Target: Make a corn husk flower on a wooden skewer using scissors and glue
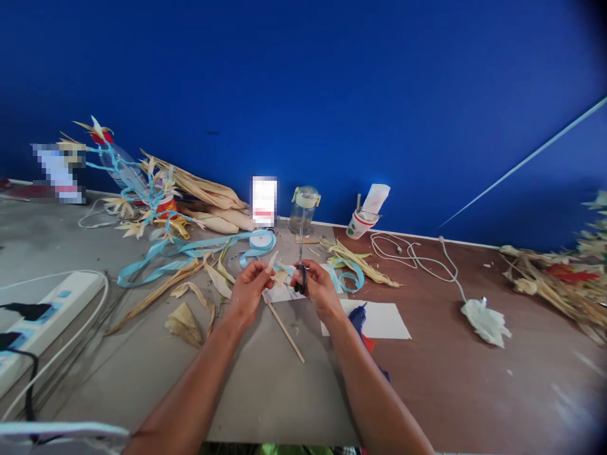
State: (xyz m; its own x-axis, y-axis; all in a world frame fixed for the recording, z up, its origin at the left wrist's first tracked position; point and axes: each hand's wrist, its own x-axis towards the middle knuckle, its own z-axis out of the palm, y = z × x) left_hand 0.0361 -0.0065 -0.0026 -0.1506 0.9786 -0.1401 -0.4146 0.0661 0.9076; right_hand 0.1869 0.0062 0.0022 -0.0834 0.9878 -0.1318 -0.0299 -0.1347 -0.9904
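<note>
In the head view, my left hand [252, 285] is closed, pinching a small pale piece of corn husk [272, 260] that points upward. Opposite it, my right hand [321, 287] is wrapped round the dark handles of a pair of scissors [300, 253], whose blades point up and away from me. The scissors and the husk piece are apart. Below my hands a thin wooden stick [287, 335] lies slantwise on the table. A blue glue gun [356, 316] rests on a white sheet [386, 321], partly hidden by my right forearm.
Light-blue ribbon [156, 268] and dried husks [183, 325] lie to the left. A power strip [57, 322] with plugs sits at the far left. A lidded jar [303, 212] and a tilted cup [361, 224] stand by the blue wall. A white cable [415, 256] loops at the right.
</note>
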